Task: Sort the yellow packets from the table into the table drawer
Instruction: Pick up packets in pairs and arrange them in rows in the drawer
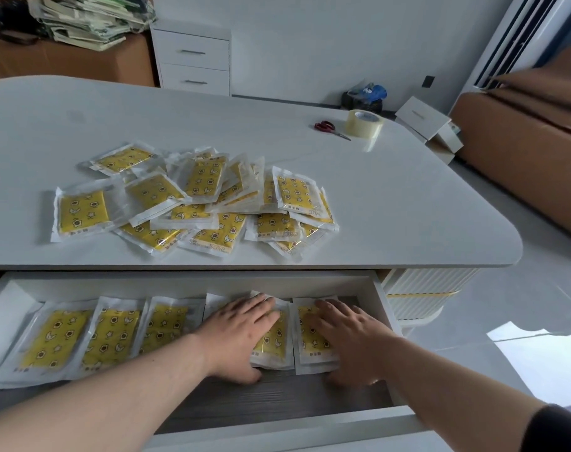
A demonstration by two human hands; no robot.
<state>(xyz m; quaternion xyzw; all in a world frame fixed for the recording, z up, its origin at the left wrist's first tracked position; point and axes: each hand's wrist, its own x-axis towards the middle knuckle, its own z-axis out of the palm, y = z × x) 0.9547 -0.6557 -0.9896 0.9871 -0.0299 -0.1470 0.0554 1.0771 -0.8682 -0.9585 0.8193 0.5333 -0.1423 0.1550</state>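
- Drawer (pixel 7 308) under the counter (pixel 408 197) is pulled wide open, and there's a row of packets (pixel 111 334) lying flat in it, side by side from the left wall.
- Left hand (pixel 241 334) is flat on the fourth packet (pixel 274 342). The fingers are straight and spread, pressing down rather than grabbing, and the thumb sits at the near edge.
- Right hand (pixel 349 340) is doing the same on the fifth packet (pixel 310 337), the last one on the right. It's an open palm with the fingers laid out over the top.
- Those two packets sit just beside each other, edges pretty much touching.
- A big messy pile of yellow packets (pixel 196 197) is on the counter, all overlapping, near the front edge above the drawer.
- Farther back on the counter are red-handled scissors (pixel 329 128) right next to a tape roll (pixel 365 123), well away from the pile.
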